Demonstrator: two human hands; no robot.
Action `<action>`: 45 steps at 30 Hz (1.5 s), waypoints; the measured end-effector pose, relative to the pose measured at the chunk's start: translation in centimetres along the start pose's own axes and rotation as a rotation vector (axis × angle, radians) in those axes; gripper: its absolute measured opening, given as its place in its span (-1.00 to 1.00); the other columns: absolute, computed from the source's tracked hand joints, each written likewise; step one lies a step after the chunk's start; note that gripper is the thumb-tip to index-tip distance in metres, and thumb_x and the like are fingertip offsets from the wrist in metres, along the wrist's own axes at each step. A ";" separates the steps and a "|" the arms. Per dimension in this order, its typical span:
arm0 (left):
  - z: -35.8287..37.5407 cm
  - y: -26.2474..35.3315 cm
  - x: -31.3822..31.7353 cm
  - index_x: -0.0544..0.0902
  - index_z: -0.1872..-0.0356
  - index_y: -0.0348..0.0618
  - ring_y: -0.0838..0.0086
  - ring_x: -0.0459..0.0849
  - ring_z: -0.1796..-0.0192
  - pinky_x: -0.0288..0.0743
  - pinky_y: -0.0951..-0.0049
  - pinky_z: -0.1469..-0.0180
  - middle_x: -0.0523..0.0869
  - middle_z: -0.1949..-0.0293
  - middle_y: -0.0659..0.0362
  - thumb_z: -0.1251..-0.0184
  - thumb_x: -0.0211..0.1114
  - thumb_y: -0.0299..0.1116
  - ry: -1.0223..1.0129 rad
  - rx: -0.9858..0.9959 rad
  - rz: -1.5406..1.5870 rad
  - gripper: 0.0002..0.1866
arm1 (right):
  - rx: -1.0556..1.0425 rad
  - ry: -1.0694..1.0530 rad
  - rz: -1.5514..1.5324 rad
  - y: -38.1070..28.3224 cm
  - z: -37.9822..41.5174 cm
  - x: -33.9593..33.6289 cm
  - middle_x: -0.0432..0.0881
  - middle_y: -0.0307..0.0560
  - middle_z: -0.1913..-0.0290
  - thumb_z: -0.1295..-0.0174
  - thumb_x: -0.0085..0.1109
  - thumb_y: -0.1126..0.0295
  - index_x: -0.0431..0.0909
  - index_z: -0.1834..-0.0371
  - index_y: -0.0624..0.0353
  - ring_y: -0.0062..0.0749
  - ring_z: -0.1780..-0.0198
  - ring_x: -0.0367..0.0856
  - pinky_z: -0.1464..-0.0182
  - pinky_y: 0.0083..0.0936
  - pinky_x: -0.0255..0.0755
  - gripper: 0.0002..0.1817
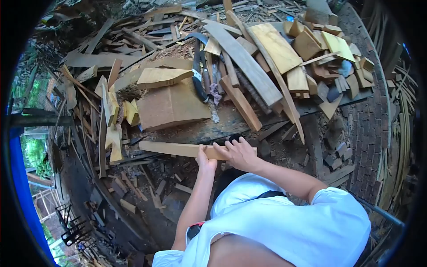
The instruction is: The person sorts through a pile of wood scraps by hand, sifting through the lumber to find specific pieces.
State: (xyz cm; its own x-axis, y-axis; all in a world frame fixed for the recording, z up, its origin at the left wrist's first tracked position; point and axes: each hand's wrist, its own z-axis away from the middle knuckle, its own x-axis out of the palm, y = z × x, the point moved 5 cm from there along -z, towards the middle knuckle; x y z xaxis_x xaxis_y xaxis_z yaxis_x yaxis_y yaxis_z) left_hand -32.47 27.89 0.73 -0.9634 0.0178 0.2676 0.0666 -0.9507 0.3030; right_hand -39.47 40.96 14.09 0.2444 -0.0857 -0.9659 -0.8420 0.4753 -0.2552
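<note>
A long pale wooden board (171,148), narrow at its left end, lies crosswise in front of my body. My left hand (206,159) is closed around its lower edge near the middle, thumb on the upper face. Just to the right, my right hand (238,154) grips the board near its right end, fingers laid over it. A small dark shape (234,139) shows behind my right hand; I cannot make out what it is. Beyond the board sits a thick brown wood block (173,106), with a pale pointed wood piece (163,77) above it.
A black curved tool (198,73) lies beside the block. Long grey planks (249,66) and piled yellowish offcuts (307,42) cover the bench to the right. Scrap wood (129,205) litters the ground below. A brick edge (367,129) runs along the right side.
</note>
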 end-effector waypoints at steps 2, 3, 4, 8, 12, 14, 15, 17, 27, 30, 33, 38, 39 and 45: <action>1.5 -2.1 -1.4 0.51 0.24 -0.12 0.37 0.55 0.15 0.50 0.16 -0.03 0.54 0.27 0.19 -0.06 0.27 -0.46 0.015 0.029 -0.001 -0.78 | 0.077 0.002 0.002 -0.1 2.6 0.1 0.59 -0.15 0.20 -0.10 0.21 0.17 0.30 -0.36 -0.09 -0.33 0.19 0.60 0.06 -0.36 0.30 -0.32; 1.4 -3.3 -2.3 0.54 0.41 -0.03 0.36 0.52 0.05 0.35 0.19 -0.22 0.55 0.25 0.22 -0.09 0.30 -0.37 -0.059 -0.033 -0.035 -0.90 | 0.067 -0.011 -0.019 -0.1 4.3 0.0 0.58 -0.17 0.21 -0.08 0.22 0.21 0.31 -0.35 -0.12 -0.35 0.22 0.59 0.09 -0.37 0.30 -0.32; 2.9 -4.1 -2.2 0.54 0.41 -0.03 0.36 0.52 0.05 0.35 0.19 -0.22 0.55 0.25 0.22 -0.09 0.30 -0.37 -0.081 -0.048 -0.062 -0.90 | 0.057 -0.020 -0.038 0.0 5.9 -0.2 0.57 -0.19 0.23 -0.06 0.22 0.25 0.31 -0.35 -0.15 -0.37 0.25 0.58 0.13 -0.38 0.29 -0.31; 7.3 -6.4 -2.7 0.57 0.29 -0.02 0.36 0.49 -0.03 0.22 0.16 -0.31 0.55 0.17 0.24 -0.10 0.36 -0.37 -0.184 -0.231 -0.132 -0.83 | 0.111 0.102 0.000 0.1 11.0 -0.9 0.54 -0.23 0.33 -0.02 0.25 0.27 0.29 -0.37 -0.21 -0.42 0.29 0.56 0.17 -0.41 0.31 -0.26; 10.3 -6.8 -1.3 0.50 0.11 -0.03 0.35 0.46 -0.08 0.23 0.19 -0.31 0.52 0.08 0.21 -0.05 0.41 -0.42 -0.257 -0.284 -0.229 -0.64 | 0.299 0.183 -0.153 -0.2 14.2 -0.2 0.51 -0.17 0.38 0.03 0.31 0.22 0.25 -0.40 -0.20 -0.32 0.42 0.60 0.41 -0.37 0.46 -0.18; 10.9 -6.6 -0.1 0.47 0.05 -0.05 0.36 0.46 -0.08 0.23 0.22 -0.31 0.50 0.04 0.21 -0.07 0.40 -0.43 -0.353 -0.258 -0.350 -0.60 | 0.360 0.203 -0.189 -0.8 14.4 -0.1 0.51 -0.13 0.37 0.09 0.35 0.22 0.28 -0.40 -0.14 -0.23 0.43 0.61 0.37 -0.31 0.53 -0.16; 11.0 -6.5 0.6 0.44 0.00 -0.06 0.36 0.46 -0.09 0.24 0.24 -0.31 0.48 0.01 0.20 -0.09 0.38 -0.44 -0.392 -0.262 -0.388 -0.57 | 0.441 0.279 -0.265 -0.8 14.4 -0.3 0.50 -0.10 0.38 0.07 0.35 0.22 0.28 -0.39 -0.13 -0.20 0.41 0.62 0.35 -0.29 0.54 -0.16; 11.2 -6.4 2.9 0.44 0.00 -0.06 0.38 0.45 -0.12 0.25 0.27 -0.32 0.50 0.01 0.20 -0.25 0.27 -0.36 -0.584 -0.262 -0.495 -0.68 | 0.589 0.367 -0.395 -0.5 14.5 -0.7 0.57 -0.02 0.31 0.03 0.36 0.21 0.27 -0.38 -0.07 -0.07 0.31 0.65 0.28 -0.23 0.56 -0.19; 11.7 -4.1 12.2 0.24 -0.36 -0.04 0.31 0.50 -0.15 0.40 0.23 -0.27 0.49 -0.17 0.09 -0.39 0.14 -0.32 -0.760 -0.283 -0.642 -0.46 | 0.934 0.516 -0.195 10.8 11.1 -4.4 0.63 0.09 0.12 -0.05 0.33 0.15 0.20 -0.41 -0.18 0.12 0.20 0.66 0.20 -0.05 0.52 -0.20; 9.2 -2.5 13.2 0.37 -0.25 -0.06 0.40 0.56 0.01 0.47 0.30 -0.19 0.57 -0.05 0.13 -0.38 0.18 -0.32 -0.685 -0.269 -0.641 -0.56 | 0.929 0.540 -0.045 15.7 9.9 -6.3 0.63 0.07 0.17 -0.04 0.33 0.14 0.21 -0.39 -0.14 0.09 0.22 0.66 0.21 -0.06 0.53 -0.21; 5.8 -0.6 14.0 0.45 -0.18 -0.05 0.45 0.54 0.10 0.49 0.32 -0.11 0.58 0.08 0.18 -0.36 0.23 -0.29 -0.558 -0.207 -0.590 -0.61 | 1.024 0.379 0.052 19.1 8.4 -8.6 0.61 0.03 0.26 -0.05 0.33 0.16 0.26 -0.35 -0.08 0.00 0.25 0.66 0.25 -0.11 0.55 -0.25; 2.2 1.1 15.3 0.48 -0.14 -0.01 0.47 0.54 0.12 0.49 0.32 -0.09 0.58 0.12 0.21 -0.35 0.23 -0.30 -0.480 -0.182 -0.558 -0.64 | 0.997 0.350 0.081 22.3 6.8 -8.2 0.60 0.01 0.29 -0.03 0.34 0.16 0.31 -0.31 -0.05 -0.02 0.26 0.66 0.26 -0.13 0.55 -0.28; 1.9 1.3 15.4 0.48 -0.14 -0.01 0.47 0.54 0.12 0.48 0.32 -0.09 0.58 0.12 0.20 -0.36 0.20 -0.30 -0.469 -0.174 -0.564 -0.65 | 0.976 0.354 0.071 22.1 6.6 -7.7 0.60 0.01 0.29 -0.02 0.35 0.16 0.32 -0.31 -0.04 -0.02 0.26 0.66 0.26 -0.13 0.55 -0.28; 0.5 1.4 16.8 0.46 -0.16 -0.02 0.48 0.55 0.15 0.49 0.32 -0.07 0.58 0.13 0.21 -0.41 0.13 -0.31 -0.419 -0.163 -0.597 -0.67 | 0.910 0.275 -0.083 19.7 3.6 -5.8 0.63 0.01 0.26 0.00 0.36 0.16 0.33 -0.33 -0.11 -0.03 0.26 0.67 0.28 -0.16 0.54 -0.26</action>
State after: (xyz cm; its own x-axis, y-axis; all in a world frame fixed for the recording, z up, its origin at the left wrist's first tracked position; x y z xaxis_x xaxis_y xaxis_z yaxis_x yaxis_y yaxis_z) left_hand -48.45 27.04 6.11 -0.6419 0.6308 0.4359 -0.5075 -0.7757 0.3752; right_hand -55.74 53.98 14.84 0.0679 -0.2977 -0.9523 -0.1016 0.9474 -0.3034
